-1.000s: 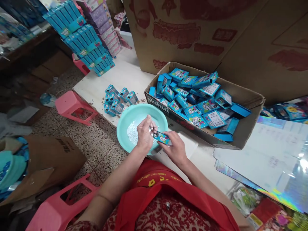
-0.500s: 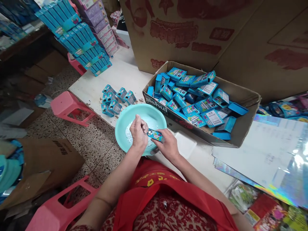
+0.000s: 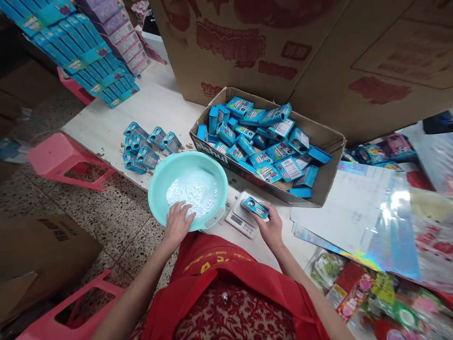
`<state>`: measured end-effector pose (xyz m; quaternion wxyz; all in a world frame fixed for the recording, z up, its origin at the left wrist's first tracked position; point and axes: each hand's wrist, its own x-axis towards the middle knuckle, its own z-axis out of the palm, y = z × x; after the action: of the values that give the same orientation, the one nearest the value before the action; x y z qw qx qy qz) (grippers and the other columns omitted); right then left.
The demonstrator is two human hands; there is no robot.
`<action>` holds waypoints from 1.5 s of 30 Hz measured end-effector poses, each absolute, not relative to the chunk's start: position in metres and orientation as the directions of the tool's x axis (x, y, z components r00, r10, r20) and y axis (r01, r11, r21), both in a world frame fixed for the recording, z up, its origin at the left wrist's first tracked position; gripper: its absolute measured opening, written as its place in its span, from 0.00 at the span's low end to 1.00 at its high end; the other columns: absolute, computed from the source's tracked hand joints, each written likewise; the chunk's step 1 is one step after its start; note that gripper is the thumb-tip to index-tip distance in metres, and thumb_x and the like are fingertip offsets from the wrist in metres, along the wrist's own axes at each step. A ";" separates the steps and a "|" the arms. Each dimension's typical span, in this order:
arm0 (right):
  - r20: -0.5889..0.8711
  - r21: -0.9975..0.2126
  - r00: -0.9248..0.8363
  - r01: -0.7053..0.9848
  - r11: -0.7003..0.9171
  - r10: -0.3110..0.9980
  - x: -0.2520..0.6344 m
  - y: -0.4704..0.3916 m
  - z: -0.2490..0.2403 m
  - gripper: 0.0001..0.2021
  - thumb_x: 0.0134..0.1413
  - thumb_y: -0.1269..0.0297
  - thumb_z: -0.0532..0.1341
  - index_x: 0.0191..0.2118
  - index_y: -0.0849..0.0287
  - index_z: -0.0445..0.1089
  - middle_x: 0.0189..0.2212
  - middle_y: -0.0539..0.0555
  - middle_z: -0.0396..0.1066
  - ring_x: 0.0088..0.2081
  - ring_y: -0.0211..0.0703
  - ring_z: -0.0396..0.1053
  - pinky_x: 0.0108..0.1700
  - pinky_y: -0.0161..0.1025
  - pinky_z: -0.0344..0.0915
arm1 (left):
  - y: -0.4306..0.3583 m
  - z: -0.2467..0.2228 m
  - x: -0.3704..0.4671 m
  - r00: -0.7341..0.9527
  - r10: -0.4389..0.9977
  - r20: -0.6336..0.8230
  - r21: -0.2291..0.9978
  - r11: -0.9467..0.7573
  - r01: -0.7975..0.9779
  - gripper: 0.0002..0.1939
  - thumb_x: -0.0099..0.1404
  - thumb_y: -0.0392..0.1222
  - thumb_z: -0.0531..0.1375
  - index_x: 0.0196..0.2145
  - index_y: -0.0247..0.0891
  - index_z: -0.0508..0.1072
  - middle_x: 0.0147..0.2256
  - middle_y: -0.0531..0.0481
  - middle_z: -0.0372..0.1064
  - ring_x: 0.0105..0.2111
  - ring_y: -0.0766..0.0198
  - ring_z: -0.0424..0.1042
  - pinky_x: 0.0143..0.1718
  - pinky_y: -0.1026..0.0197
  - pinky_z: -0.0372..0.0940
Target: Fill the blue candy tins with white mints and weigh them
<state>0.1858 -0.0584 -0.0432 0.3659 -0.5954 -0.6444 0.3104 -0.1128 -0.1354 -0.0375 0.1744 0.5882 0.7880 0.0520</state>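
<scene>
My right hand (image 3: 271, 229) grips a small blue candy box (image 3: 256, 208) by its end, at the top of a white digital scale (image 3: 244, 226). A round hole shows in the box's near-left end, with something pale inside. I cannot tell whether the box rests on the scale. My left hand (image 3: 179, 221) is at the near rim of a turquoise basin (image 3: 153, 196), fingers spread and reaching inside. Small white candies (image 3: 198, 193) lie scattered over the basin's bottom. Nothing shows in the left hand.
A cardboard box (image 3: 247, 177) full of blue candy boxes stands behind the scale. Several more blue boxes (image 3: 146, 158) stand left of the basin. Stacked display packs (image 3: 88, 61) rise at the back left. Paper sheets (image 3: 339, 203) lie right; a pink stool (image 3: 67, 160) is left.
My right hand has carried the candy box from over the basin rightward to the scale. My left hand has left the box, lowered and opened at the basin. The view has shifted right.
</scene>
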 end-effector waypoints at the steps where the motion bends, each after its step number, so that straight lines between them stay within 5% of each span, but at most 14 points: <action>1: 0.092 -0.837 -0.008 0.541 0.082 0.996 0.187 -0.059 -0.049 0.18 0.50 0.48 0.61 0.40 0.57 0.68 0.35 0.54 0.70 0.37 0.47 0.69 0.40 0.44 0.66 | -0.138 -0.039 -0.111 -0.246 0.947 -0.206 0.279 0.297 0.913 0.16 0.65 0.47 0.53 0.47 0.40 0.72 0.54 0.41 0.63 0.55 0.47 0.58 0.54 0.48 0.57; 9: 0.027 -0.871 0.087 0.491 -0.019 0.996 0.201 -0.075 -0.062 0.26 0.51 0.48 0.59 0.52 0.58 0.61 0.49 0.61 0.64 0.50 0.50 0.64 0.49 0.50 0.63 | -0.131 -0.045 -0.112 -0.300 0.925 -0.235 0.342 0.367 0.865 0.15 0.65 0.49 0.53 0.44 0.42 0.74 0.51 0.44 0.67 0.53 0.50 0.62 0.53 0.49 0.58; 14: -0.106 -0.841 0.248 0.494 -0.220 0.963 0.217 -0.088 -0.064 0.23 0.56 0.47 0.50 0.49 0.60 0.63 0.46 0.61 0.66 0.46 0.49 0.66 0.46 0.49 0.63 | -0.120 -0.048 -0.110 -0.332 0.920 -0.207 0.438 0.391 0.810 0.14 0.64 0.47 0.53 0.41 0.40 0.74 0.46 0.44 0.70 0.49 0.52 0.65 0.53 0.53 0.58; 36: -0.221 -0.831 0.220 0.467 -0.301 0.950 0.222 -0.101 -0.081 0.29 0.54 0.42 0.48 0.48 0.62 0.64 0.46 0.62 0.67 0.44 0.50 0.67 0.44 0.48 0.62 | -0.120 -0.040 -0.097 -0.372 0.862 -0.343 0.313 0.478 0.821 0.15 0.68 0.47 0.49 0.43 0.42 0.73 0.45 0.48 0.71 0.45 0.56 0.68 0.41 0.59 0.61; 41: -0.191 -0.837 0.241 0.467 -0.286 0.951 0.222 -0.101 -0.084 0.26 0.55 0.43 0.48 0.47 0.60 0.65 0.45 0.60 0.67 0.43 0.50 0.67 0.44 0.48 0.62 | -0.112 -0.046 -0.101 -0.237 0.857 -0.458 0.274 0.389 0.879 0.14 0.66 0.40 0.51 0.45 0.40 0.73 0.46 0.46 0.69 0.47 0.55 0.66 0.45 0.58 0.61; 45: -0.171 -0.834 0.255 0.476 -0.278 0.952 0.222 -0.101 -0.085 0.25 0.55 0.44 0.48 0.46 0.59 0.66 0.44 0.60 0.67 0.43 0.49 0.67 0.44 0.47 0.61 | -0.091 -0.051 -0.097 0.027 0.850 -0.527 0.325 0.172 0.930 0.20 0.62 0.35 0.54 0.52 0.41 0.69 0.49 0.46 0.66 0.49 0.54 0.64 0.47 0.57 0.61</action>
<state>0.2221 -0.1015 -0.0852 0.3366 -0.7169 -0.4980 0.3532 -0.0970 -0.0912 -0.0510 0.3214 0.6405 0.6946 -0.0626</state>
